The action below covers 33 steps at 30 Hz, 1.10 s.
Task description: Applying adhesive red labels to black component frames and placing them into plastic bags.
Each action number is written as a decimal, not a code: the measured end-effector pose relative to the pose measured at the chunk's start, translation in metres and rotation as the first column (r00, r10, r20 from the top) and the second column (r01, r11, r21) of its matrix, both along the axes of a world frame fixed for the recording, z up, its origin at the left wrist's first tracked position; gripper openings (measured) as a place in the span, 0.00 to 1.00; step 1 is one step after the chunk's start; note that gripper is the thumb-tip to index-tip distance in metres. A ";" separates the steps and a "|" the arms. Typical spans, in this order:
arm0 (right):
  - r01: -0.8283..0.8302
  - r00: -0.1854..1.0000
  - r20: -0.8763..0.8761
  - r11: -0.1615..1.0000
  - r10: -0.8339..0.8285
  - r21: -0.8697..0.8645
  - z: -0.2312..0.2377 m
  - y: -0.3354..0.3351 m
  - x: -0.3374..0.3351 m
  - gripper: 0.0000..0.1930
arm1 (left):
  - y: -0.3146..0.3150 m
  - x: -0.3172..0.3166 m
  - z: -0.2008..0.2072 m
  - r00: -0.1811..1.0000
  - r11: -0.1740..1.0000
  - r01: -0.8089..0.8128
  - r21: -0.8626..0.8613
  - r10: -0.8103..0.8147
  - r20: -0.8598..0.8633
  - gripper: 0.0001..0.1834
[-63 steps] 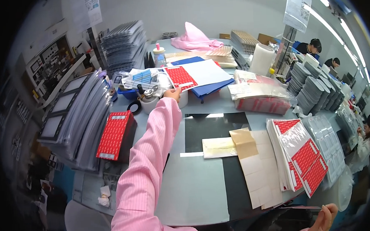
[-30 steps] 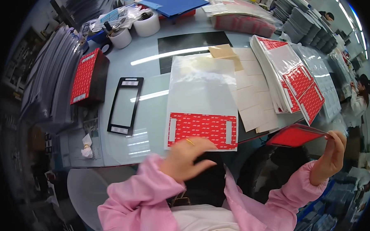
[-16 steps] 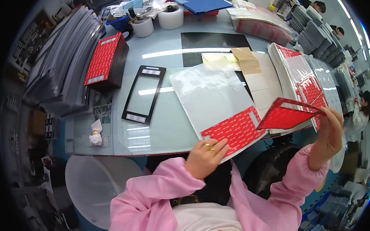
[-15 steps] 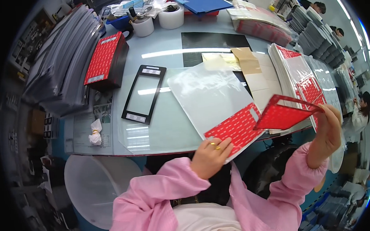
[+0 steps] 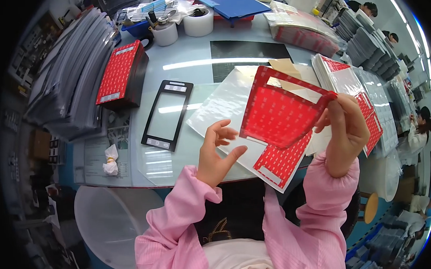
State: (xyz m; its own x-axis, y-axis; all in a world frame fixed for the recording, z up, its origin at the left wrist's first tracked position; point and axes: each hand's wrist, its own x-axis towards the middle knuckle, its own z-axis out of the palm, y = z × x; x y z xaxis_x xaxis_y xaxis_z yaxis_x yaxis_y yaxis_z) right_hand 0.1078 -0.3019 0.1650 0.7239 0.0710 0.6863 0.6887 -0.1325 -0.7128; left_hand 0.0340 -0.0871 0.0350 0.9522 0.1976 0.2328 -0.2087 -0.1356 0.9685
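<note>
My right hand (image 5: 346,129) is raised, pinching a corner of a thin red patterned adhesive sheet (image 5: 279,110) with a cut-out slot. The sheet hangs tilted above the table. My left hand (image 5: 219,156) is open beside its lower left corner, thumb and fingers apart, apparently not touching it. Under the held sheet lies a whitish glossy backing sheet (image 5: 214,110) with a red patterned sticker (image 5: 286,162) on its near end, which sticks out past the table edge. To the left, a black-bordered panel with a clear window (image 5: 168,116) lies flat on the table.
A red-topped stack of black panels (image 5: 119,76) stands left, beside tall piles of sleeved sheets (image 5: 71,73). More red-printed sheets (image 5: 368,113) lie right. Tape rolls (image 5: 198,23) and a blue folder (image 5: 234,6) are at the back. A white bin (image 5: 109,225) stands below the table edge.
My right hand has brought the red sheet left and up, over the backing sheet. My left hand has let go of the backing sheet and moved left, opening. The backing sheet has shifted slightly.
</note>
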 end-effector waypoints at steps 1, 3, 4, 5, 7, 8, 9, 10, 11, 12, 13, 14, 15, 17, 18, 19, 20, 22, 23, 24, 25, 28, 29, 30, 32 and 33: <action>0.001 0.998 -0.062 0.999 0.002 0.053 -0.003 0.004 0.003 0.08 | 0.003 0.000 -0.002 0.993 0.984 0.077 -0.159 -0.091 -0.081 0.32; 0.042 0.989 -0.144 0.996 -0.032 0.072 -0.010 0.006 0.008 0.09 | 0.006 0.000 -0.007 0.991 0.978 0.093 -0.187 -0.109 -0.079 0.30; 0.011 0.980 -0.199 0.995 0.008 0.095 -0.016 0.003 0.013 0.09 | 0.008 -0.001 -0.009 0.987 0.979 0.095 -0.182 -0.116 -0.108 0.29; -0.018 0.966 -0.252 0.993 0.048 0.119 -0.023 0.000 0.018 0.09 | 0.010 -0.001 -0.011 0.983 0.979 0.098 -0.178 -0.123 -0.137 0.29; 0.022 0.960 -0.279 0.995 0.007 0.102 -0.037 -0.005 0.027 0.10 | 0.011 -0.002 -0.009 0.978 0.971 0.114 -0.208 -0.147 -0.150 0.29; 0.039 0.945 -0.327 0.993 -0.002 0.108 -0.042 -0.007 0.031 0.10 | 0.012 -0.002 -0.008 0.973 0.963 0.126 -0.239 -0.166 -0.160 0.28; 0.060 0.927 -0.374 0.992 -0.014 0.112 -0.047 -0.009 0.033 0.11 | 0.014 -0.002 -0.008 0.971 0.961 0.133 -0.241 -0.175 -0.166 0.28; 0.034 0.919 -0.393 0.993 0.013 0.112 -0.052 -0.012 0.037 0.12 | 0.017 -0.001 -0.008 0.974 0.964 0.113 -0.242 -0.155 -0.162 0.28; 0.044 0.917 -0.399 0.993 0.003 0.109 -0.059 -0.013 0.041 0.12 | 0.020 0.000 -0.007 0.978 0.965 0.094 -0.244 -0.136 -0.159 0.28; 0.021 0.896 -0.444 0.996 0.020 0.088 -0.066 -0.016 0.045 0.12 | 0.021 0.002 -0.006 0.982 0.967 0.066 -0.244 -0.107 -0.158 0.27; -0.003 0.872 -0.487 0.998 0.037 0.069 -0.072 -0.018 0.048 0.13 | 0.026 0.004 -0.005 0.979 0.966 0.064 -0.249 -0.109 -0.171 0.28; -0.018 0.846 -0.532 0.999 0.036 0.038 -0.077 -0.019 0.050 0.14 | 0.029 0.006 -0.001 0.973 0.959 0.060 -0.277 -0.118 -0.198 0.28; -0.007 0.843 -0.537 0.999 0.025 0.036 -0.083 -0.021 0.052 0.14 | 0.031 0.008 0.004 0.967 0.952 0.054 -0.302 -0.126 -0.222 0.29; -0.062 0.811 -0.585 0.994 -0.005 -0.094 -0.095 -0.023 0.052 0.15 | 0.035 0.012 0.006 0.960 0.959 0.076 -0.274 -0.145 -0.242 0.29; -0.044 0.812 -0.582 0.989 -0.046 -0.139 -0.097 -0.021 0.050 0.16 | 0.037 0.014 0.005 0.949 0.970 0.071 -0.232 -0.137 -0.283 0.29; -0.040 0.810 -0.585 0.989 -0.050 -0.140 -0.101 -0.023 0.050 0.16 | 0.039 0.016 0.005 0.938 0.980 0.067 -0.189 -0.127 -0.324 0.30; -0.026 0.814 -0.576 0.985 -0.078 -0.170 -0.106 -0.025 0.050 0.17 | 0.040 0.018 0.006 0.935 0.986 0.061 -0.152 -0.110 -0.338 0.30; -0.011 0.815 -0.570 0.980 -0.105 -0.198 -0.116 -0.029 0.050 0.17 | 0.042 0.020 0.011 0.922 0.991 0.065 -0.121 -0.106 -0.373 0.30; -0.015 0.817 -0.562 0.970 -0.128 -0.243 -0.119 -0.033 0.052 0.17 | 0.042 0.021 0.013 0.910 0.994 0.067 -0.089 -0.097 -0.403 0.31; -0.020 0.819 -0.554 0.958 -0.148 -0.286 -0.122 -0.036 0.053 0.17 | 0.043 0.022 0.014 0.909 0.994 0.066 -0.087 -0.096 -0.406 0.31; -0.021 0.818 -0.556 0.959 -0.147 -0.284 -0.125 -0.037 0.053 0.17 | 0.044 0.022 0.014 0.895 0.994 0.080 -0.074 -0.105 -0.433 0.31; -0.013 0.849 -0.501 0.942 -0.166 -0.335 -0.130 -0.040 0.053 0.16 | 0.043 0.023 0.014 0.868 0.993 0.103 -0.058 -0.118 -0.482 0.32; -0.010 0.850 -0.504 0.950 -0.157 -0.313 -0.132 -0.040 0.052 0.15 | 0.042 0.024 0.015 0.856 0.992 0.112 -0.055 -0.124 -0.501 0.33; -0.006 0.850 -0.505 0.957 -0.148 -0.291 -0.134 -0.040 0.052 0.14 | 0.042 0.025 0.015 0.856 0.992 0.111 -0.054 -0.123 -0.502 0.33; -0.005 0.844 -0.518 0.963 -0.141 -0.270 -0.136 -0.040 0.052 0.14 | 0.040 0.027 0.017 0.844 0.992 0.116 -0.050 -0.125 -0.522 0.33; -0.001 0.838 -0.529 0.968 -0.136 -0.251 -0.137 -0.041 0.053 0.13 | 0.039 0.028 0.016 0.843 0.992 0.117 -0.050 -0.126 -0.522 0.33</action>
